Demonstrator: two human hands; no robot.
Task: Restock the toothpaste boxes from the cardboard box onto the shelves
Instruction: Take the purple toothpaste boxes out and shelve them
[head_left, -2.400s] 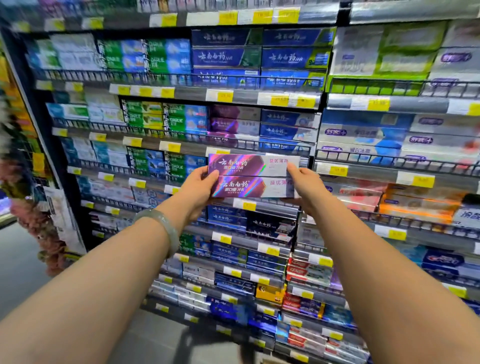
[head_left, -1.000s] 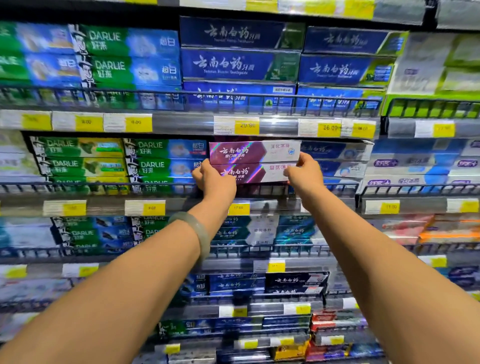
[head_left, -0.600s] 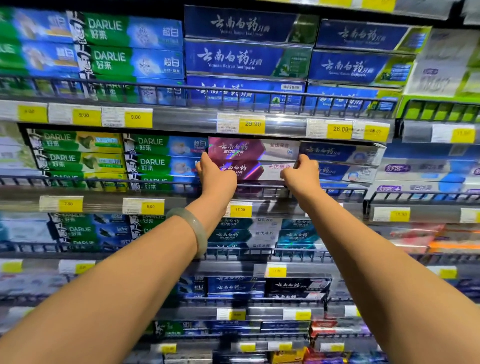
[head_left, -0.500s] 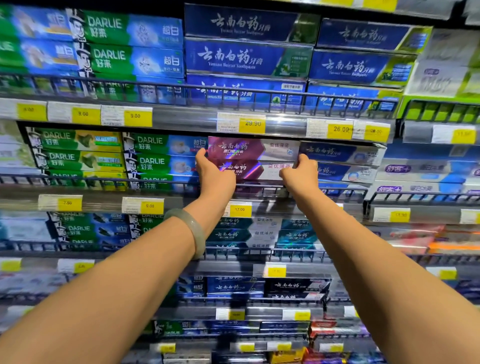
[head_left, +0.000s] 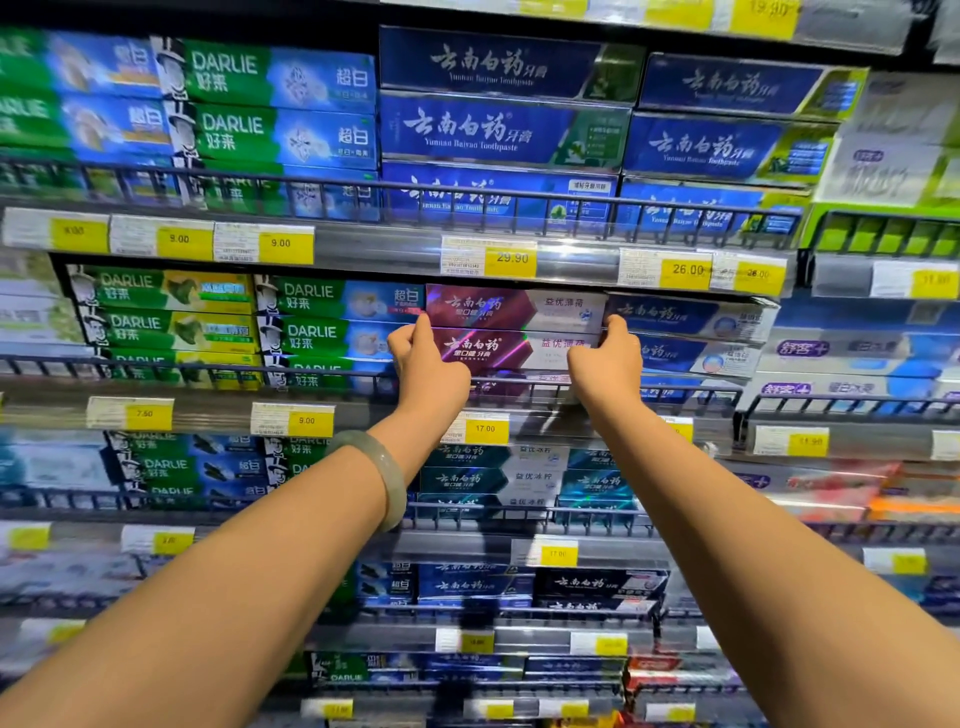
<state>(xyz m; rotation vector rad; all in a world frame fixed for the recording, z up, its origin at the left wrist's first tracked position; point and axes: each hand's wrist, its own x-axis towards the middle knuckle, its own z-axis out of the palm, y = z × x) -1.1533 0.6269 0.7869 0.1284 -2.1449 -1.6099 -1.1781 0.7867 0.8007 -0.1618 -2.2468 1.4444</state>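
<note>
Maroon toothpaste boxes (head_left: 514, 332), pinched at each end by left hand (head_left: 428, 364) and right hand (head_left: 605, 361), should slide level, seating flush behind the wire rail (head_left: 545, 384).

A: The two stacked toothpaste boxes (head_left: 511, 332) are maroon with an iridescent pink-purple streak, and white at their three o'clock ends.

B: At their nine o'clock?

A: Darlie boxes (head_left: 337, 317), green fading to blue. Beyond those, more Darlie cartons (head_left: 166, 312) in green and yellow.

B: Twelve o'clock?

A: Deep navy boxes (head_left: 498, 130) with white script and a green end panel. The price tags (head_left: 511, 258) are yellow on white. A pale grey-green bangle (head_left: 387, 478) circles one wrist.
</note>
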